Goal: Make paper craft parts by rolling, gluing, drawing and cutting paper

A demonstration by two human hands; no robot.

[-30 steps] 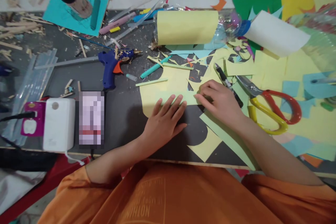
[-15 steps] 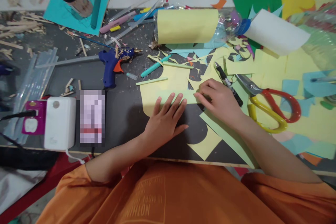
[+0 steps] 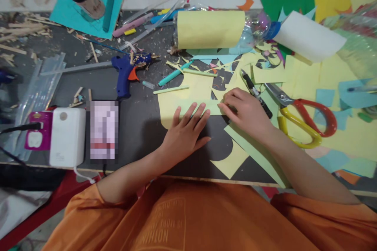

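Observation:
A pale green paper strip (image 3: 213, 106) lies flat across a yellow paper sheet (image 3: 167, 106) and the dark table. My left hand (image 3: 185, 131) rests on the strip's left part, palm down with its fingers spread. At the strip's right end, my right hand (image 3: 246, 111) has thumb and fingertips pinched together on the paper; the curled fingers partly hide that end. Just beyond my right hand lies a black marker (image 3: 256, 94). Scissors (image 3: 300, 115) with one red and one yellow handle sit to its right. Two thin rolled green paper sticks (image 3: 200, 72) are above the strip.
A blue glue gun (image 3: 125, 72) lies left of the paper. Nearer are a white power bank (image 3: 67, 137) and a phone (image 3: 103, 131). A plastic bottle wrapped in yellow paper (image 3: 210, 29) lies at the back. Paper scraps cover the right side.

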